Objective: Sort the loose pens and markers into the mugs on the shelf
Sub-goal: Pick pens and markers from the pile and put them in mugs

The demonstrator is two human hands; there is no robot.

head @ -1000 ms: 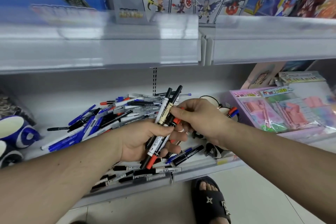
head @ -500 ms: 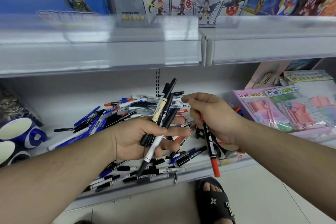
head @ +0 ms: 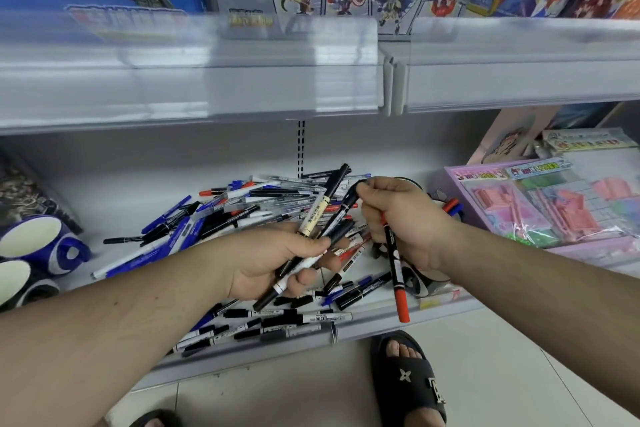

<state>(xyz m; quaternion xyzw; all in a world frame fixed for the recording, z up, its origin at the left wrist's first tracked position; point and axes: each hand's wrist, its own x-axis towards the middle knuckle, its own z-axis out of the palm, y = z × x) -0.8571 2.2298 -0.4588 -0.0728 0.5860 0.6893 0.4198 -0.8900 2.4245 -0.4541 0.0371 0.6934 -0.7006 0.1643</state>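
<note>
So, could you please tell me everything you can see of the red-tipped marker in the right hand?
The red-tipped marker is slim, with a dark, plastic-looking barrel bearing white print and a red cap at its lower end. It hangs almost upright below the right hand, whose curled fingers hold its upper part and hide the top. Its red end reaches past the shelf's front edge, touching nothing else.

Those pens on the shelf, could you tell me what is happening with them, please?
A person is sorting them. The left hand holds a bundle of markers, and the right hand pinches the top of a black one in that bundle while gripping a red-tipped marker. A pile of pens lies on the shelf; two blue mugs stand at the left.
</note>
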